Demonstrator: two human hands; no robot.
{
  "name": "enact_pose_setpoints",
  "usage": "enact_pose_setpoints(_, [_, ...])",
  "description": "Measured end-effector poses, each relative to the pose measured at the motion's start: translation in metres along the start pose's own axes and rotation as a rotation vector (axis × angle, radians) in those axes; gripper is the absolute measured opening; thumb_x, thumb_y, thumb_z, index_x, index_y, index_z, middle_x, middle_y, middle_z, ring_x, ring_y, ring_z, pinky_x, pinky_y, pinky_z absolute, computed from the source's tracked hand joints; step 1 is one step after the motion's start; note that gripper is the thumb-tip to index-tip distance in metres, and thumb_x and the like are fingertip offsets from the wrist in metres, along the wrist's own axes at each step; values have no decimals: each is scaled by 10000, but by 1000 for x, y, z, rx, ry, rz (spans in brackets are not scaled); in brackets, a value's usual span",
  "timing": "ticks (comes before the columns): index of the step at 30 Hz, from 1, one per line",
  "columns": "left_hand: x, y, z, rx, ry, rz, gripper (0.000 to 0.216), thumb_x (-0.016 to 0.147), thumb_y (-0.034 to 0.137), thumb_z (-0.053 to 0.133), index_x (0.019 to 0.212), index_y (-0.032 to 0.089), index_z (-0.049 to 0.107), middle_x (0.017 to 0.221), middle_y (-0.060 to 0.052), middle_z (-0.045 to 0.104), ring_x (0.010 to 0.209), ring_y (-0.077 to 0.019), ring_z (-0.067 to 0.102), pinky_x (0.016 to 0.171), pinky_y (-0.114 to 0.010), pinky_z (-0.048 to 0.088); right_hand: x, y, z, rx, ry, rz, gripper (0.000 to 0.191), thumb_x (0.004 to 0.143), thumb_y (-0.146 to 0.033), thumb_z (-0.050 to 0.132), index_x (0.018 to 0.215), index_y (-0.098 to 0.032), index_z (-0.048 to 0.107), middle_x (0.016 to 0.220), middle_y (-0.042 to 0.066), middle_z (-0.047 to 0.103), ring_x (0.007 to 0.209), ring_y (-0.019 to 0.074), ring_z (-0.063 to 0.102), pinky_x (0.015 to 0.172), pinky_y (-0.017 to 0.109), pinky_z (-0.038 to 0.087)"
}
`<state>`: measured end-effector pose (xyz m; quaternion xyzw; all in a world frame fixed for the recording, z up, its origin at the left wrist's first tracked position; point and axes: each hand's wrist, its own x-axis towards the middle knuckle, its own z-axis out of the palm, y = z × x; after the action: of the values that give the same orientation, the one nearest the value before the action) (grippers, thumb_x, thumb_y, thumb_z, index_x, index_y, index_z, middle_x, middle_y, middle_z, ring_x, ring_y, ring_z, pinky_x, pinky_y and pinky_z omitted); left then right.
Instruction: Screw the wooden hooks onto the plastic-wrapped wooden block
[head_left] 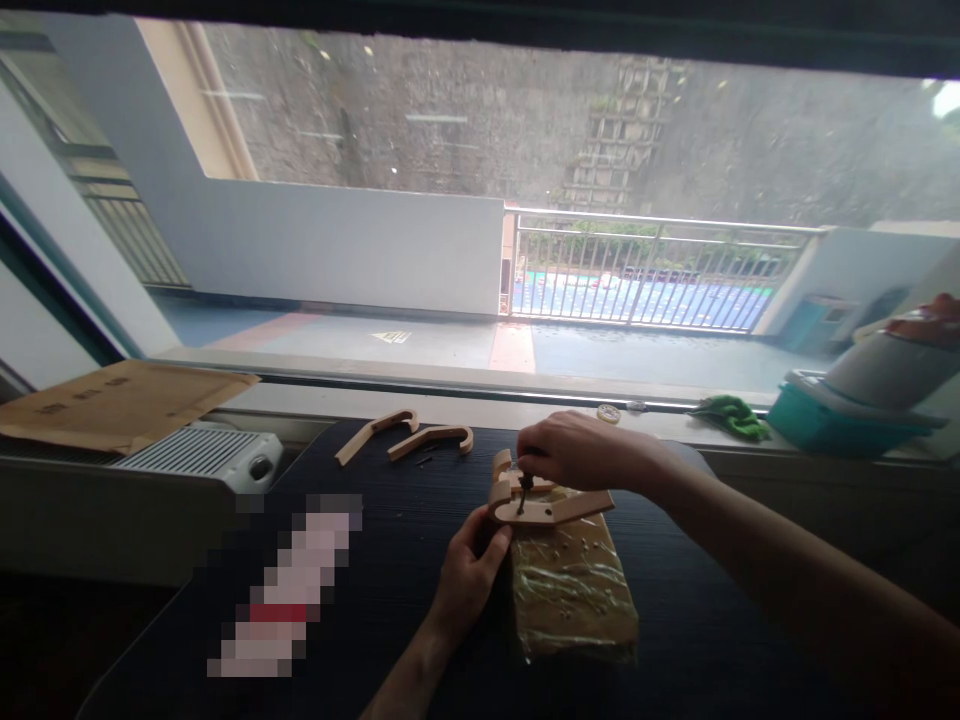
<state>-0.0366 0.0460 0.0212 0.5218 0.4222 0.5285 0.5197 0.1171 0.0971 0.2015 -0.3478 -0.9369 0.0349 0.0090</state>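
My right hand (574,450) is closed around the top of a small dark screwdriver (523,492), its shaft pointing down at a pale wooden hook-shaped piece (581,506). That piece has a dark hole along its flat arm. My left hand (466,572) grips its curved end between thumb and fingers. Underneath lies a tan block (574,595) wrapped in clear plastic, with small holes on its face. Just behind, a second curved wooden end (502,461) shows, partly hidden by the right hand.
Two more wooden hooks (431,440) lie at the table's back edge, beside small dark bits (425,461). A blurred pinkish item (300,580) is on the dark table (390,580). A green cloth (731,416), teal bin (825,420) and tape roll (608,413) line the windowsill.
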Motion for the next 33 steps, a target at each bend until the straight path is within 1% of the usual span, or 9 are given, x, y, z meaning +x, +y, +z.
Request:
enact_pose_setpoints(4, [0,0,0,2,-4,-6,216,799,261,573,997,175,585,952,-16,663,917,-176,594,816,-241,450,3,1,1,-7,24,24,302,864,-295,401,802,-141,653,683,33,631,563,102,476,498,230,278])
enact_pose_setpoints(6, [0,0,0,2,-6,7,213,800,260,574,996,179,587,950,-12,664,917,-172,594,820,-237,448,3,0,-2,-10,8,34,309,857,-332,414,803,-151,658,694,33,639,565,106,484,493,234,274])
enact_pose_setpoints(9, [0,-1,-1,-2,-7,16,212,797,259,575,995,182,592,949,-11,666,919,-173,596,823,-238,449,-1,-2,-10,17,-29,27,272,828,-365,464,885,-190,665,755,22,659,597,110,514,508,233,286])
enact_pose_setpoints(11, [0,-1,-1,-6,-3,11,217,789,259,583,990,178,594,942,-15,669,915,-178,600,815,-241,454,-4,-3,-15,44,-37,3,242,815,-337,484,929,-218,662,793,12,666,628,112,530,529,231,303])
enact_pose_setpoints(13, [0,-1,-1,-9,2,7,221,785,258,587,989,175,595,945,-20,670,918,-182,601,812,-245,456,-6,-3,-17,67,-47,-22,223,810,-291,484,923,-226,665,805,4,668,646,111,537,540,228,313])
enact_pose_setpoints(18, [1,-2,-1,14,12,1,221,784,260,585,988,174,595,954,-22,671,925,-183,600,824,-246,451,-2,2,-11,120,-33,-68,227,819,-238,465,907,-198,670,787,4,668,642,102,534,550,221,323])
enact_pose_setpoints(27, [0,-5,-2,29,-3,14,222,793,268,574,995,175,586,962,-22,661,933,-186,594,831,-253,449,4,4,0,106,59,42,266,844,-307,453,847,-153,669,705,21,641,564,89,472,508,215,302])
enact_pose_setpoints(30, [0,-4,-2,28,-12,20,221,800,267,567,1001,177,582,966,-20,659,937,-183,593,836,-252,448,4,1,-4,82,32,42,276,842,-333,454,850,-162,671,723,27,651,568,94,488,505,221,297])
enact_pose_setpoints(33, [0,-3,-2,20,-9,21,225,797,267,566,1002,177,587,970,-23,662,939,-188,595,840,-258,450,1,-3,-12,52,-6,21,266,822,-350,482,946,-200,663,806,28,672,610,108,532,529,230,309])
